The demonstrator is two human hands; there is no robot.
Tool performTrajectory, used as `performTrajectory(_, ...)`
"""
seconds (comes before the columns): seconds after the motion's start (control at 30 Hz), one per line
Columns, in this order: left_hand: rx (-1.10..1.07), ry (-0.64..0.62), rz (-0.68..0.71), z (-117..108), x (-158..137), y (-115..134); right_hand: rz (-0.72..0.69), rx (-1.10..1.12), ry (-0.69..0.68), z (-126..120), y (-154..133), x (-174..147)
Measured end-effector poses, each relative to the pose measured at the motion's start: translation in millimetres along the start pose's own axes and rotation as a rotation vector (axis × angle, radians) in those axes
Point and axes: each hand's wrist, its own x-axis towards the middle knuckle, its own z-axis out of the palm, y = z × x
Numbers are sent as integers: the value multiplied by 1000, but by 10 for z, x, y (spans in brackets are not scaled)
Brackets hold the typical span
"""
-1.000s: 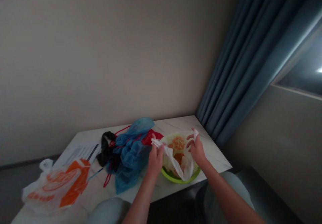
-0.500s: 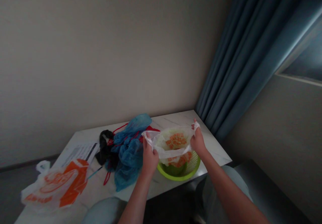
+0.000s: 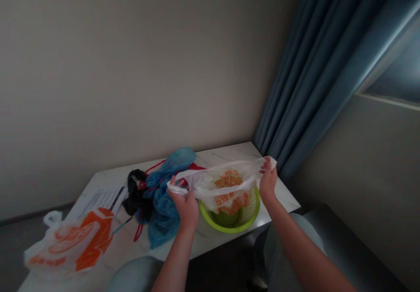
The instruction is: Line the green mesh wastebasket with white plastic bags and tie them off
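A thin white plastic bag [image 3: 206, 185] with orange print is stretched sideways between my two hands, its lower part hanging into a lime-green plastic basket [image 3: 226, 228]. My left hand [image 3: 185, 204] has its fingers hooked in the bag's left handle, near the blue bags. On the other side my right hand [image 3: 268, 179] grips the right handle, above the basket's far right rim. The bag's mouth is pulled wide and its bottom rests partly out of sight within the basket.
Crumpled blue plastic bags [image 3: 167, 209] with red drawstrings and a black bag [image 3: 136, 191] lie left of the basket on the white marbled table [image 3: 226, 152]. Farther left are a printed sheet [image 3: 98, 198] and a white-and-orange plastic bag [image 3: 75, 239]. A blue curtain [image 3: 308, 73] hangs at right.
My hands have moved apart, the left one leftward and the right one rightward. The bag's mouth is now stretched wider and flatter above the basket.
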Motion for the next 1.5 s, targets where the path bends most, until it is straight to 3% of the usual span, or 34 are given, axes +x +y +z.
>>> performTrajectory(0.1,-158,96,-153,-14,69,-16,129,84,72,-5,33,46)
performTrajectory(0.3,-569,96,-197,3,104,86,200,317,-16,30,102,103)
performTrajectory(0.4,-667,39,-238,-4,128,175,195,425,-132,4,42,138)
performTrajectory(0.53,-765,92,-325,-90,202,251,66,442,-189,-25,-70,108)
performTrajectory(0.67,-673,217,-300,-188,265,249,-28,318,-232,18,-99,12)
performTrajectory(0.83,-522,242,-186,-163,239,220,22,284,-196,92,12,-35)
performTrajectory(0.93,-607,202,-226,-165,258,169,36,249,-181,111,107,-26)
performTrajectory(1.1,-813,66,-420,-286,417,99,56,159,-172,137,177,-49)
performTrajectory(1.27,-964,-35,-487,-268,393,305,3,146,-189,143,49,-60)
performTrajectory(1.4,-837,-223,-404,-150,174,546,-170,-23,-184,122,-130,-119)
performTrajectory(1.5,-616,-289,-286,-57,0,637,-281,-131,-275,133,-231,-239)
